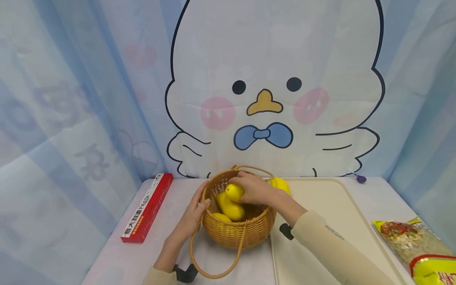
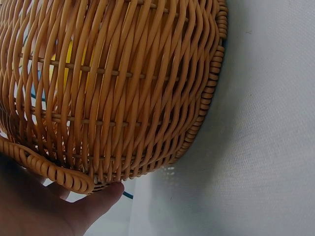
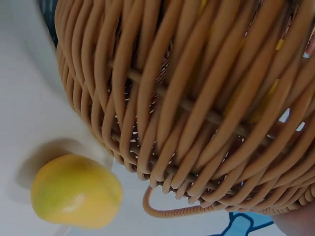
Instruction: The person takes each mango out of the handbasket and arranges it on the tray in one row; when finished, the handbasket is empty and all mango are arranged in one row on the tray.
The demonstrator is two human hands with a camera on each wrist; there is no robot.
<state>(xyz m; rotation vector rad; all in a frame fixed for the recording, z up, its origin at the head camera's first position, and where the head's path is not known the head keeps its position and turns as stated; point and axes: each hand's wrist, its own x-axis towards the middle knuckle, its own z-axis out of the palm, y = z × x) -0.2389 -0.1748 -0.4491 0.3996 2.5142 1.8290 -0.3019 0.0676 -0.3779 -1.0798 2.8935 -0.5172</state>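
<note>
1. We see one yellow fruit (image 1: 233,192) at the mouth of the wicker basket (image 1: 231,235); our right hand (image 1: 254,189) has its grip curled round it.
2. Inside the basket, another yellow piece (image 1: 230,209) lies beneath the held one, with a further rounded yellow top (image 1: 221,217) at the near rim. We cannot tell whether the held fruit touches the piece below.
3. Our left hand (image 1: 192,213) grips the basket's left rim, narrow around it. A looped handle (image 1: 213,276) hangs down the near side.
4. Just beyond the basket's right side sits a loose fruit (image 3: 76,191), yellow with a greenish tint.
5. On the right sleeve (image 1: 320,233) we find small dark lettering, too fine to read with certainty.
6. A beige tray (image 1: 331,198) lies to the basket's right on the pale table (image 1: 117,265).
7. Well to the left, a red box (image 1: 147,208) carries a white strip reading "意大利面PASTA", beside a smaller line we cannot read.
8. At the far right, a clear food bag (image 1: 409,241) shows a dish picture and red characters on yellow, cut off by the frame.
9. Behind, the cartoon backdrop (image 1: 278,51) wears a blue bow; faint grey characters on the left curtain (image 1: 71,118) escape us.
</note>
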